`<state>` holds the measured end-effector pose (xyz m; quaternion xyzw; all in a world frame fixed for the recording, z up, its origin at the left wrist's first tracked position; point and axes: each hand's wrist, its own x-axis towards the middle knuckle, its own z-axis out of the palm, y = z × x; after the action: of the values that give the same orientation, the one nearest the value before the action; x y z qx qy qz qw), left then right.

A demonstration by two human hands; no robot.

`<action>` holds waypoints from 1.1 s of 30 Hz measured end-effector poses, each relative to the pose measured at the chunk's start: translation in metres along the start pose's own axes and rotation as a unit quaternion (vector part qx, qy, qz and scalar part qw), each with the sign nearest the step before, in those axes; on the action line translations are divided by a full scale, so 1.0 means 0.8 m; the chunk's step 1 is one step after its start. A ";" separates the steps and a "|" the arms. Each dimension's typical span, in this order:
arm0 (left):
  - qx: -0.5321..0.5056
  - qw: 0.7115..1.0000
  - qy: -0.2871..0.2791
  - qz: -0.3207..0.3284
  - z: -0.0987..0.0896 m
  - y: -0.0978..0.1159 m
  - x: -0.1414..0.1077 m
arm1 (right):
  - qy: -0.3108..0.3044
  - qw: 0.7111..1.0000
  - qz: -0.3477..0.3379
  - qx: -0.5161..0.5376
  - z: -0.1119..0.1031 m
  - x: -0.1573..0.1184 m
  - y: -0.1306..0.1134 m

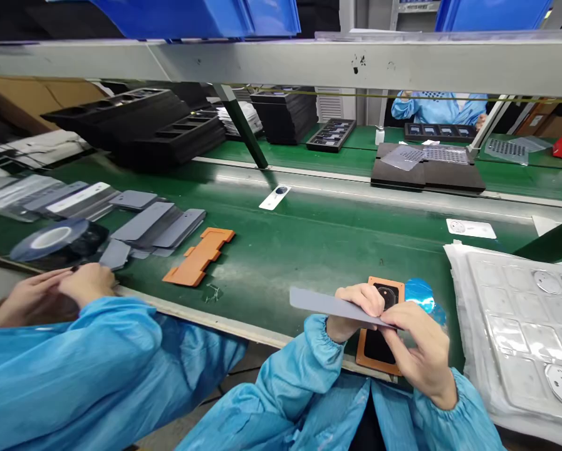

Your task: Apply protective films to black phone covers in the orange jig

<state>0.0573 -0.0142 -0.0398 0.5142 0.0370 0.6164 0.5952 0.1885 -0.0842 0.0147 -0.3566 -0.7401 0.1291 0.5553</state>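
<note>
Grey and thin, the flat strip (330, 306) is held in front of the person, just above the near edge of the green belt (318, 238). The left hand (356, 310) pinches it near its right end, thumb on top, and the right hand (419, 351) closes its fingers on that same end from the other side. So both hands grasp the strip, and its long left part sticks out free in the air.

Because this free part stays straight and does not hang down, I judge the strip to be quite stiff and very light. The surface looks smooth and matte, so it may slide a little between dry fingers. It is thin, so I think it can bend or crease if pressed hard in the middle; holding it by the edges near one end seems the safe way.

Directly under the hands lies an orange fixture (379, 341) with a dark insert, and a piece of shiny blue film (421, 297) lies just beside its far right corner. To the right is a stack of clear blister trays (515, 326). On the left, a co-worker's hands (59, 291) in blue sleeves rest at the belt edge, near a roll of tape (50, 241) and more grey strips (153, 225). Another orange fixture (200, 255) lies between them and the person.
</note>
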 end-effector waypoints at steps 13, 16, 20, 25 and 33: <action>0.025 0.997 0.074 0.009 0.028 0.012 -0.003 | 0.001 0.999 -0.045 -0.014 0.005 0.007 -0.009; 0.043 0.995 0.089 -0.023 0.022 0.007 -0.003 | -0.012 0.999 -0.040 -0.007 0.004 0.007 -0.004; 0.059 0.997 0.051 -0.029 0.011 0.001 -0.002 | -0.013 1.000 -0.011 0.021 0.000 0.005 0.000; 0.080 0.997 -0.017 -0.012 -0.010 0.008 -0.001 | -0.037 0.998 -0.022 0.042 -0.005 0.007 -0.006; 0.196 0.944 0.090 -0.249 -0.018 0.026 -0.008 | -0.004 0.977 0.215 0.003 -0.012 -0.032 0.032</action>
<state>0.0317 -0.0173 -0.0366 0.5378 0.3373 0.4724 0.6114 0.2107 -0.0854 -0.0157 -0.5053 -0.6476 0.2492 0.5130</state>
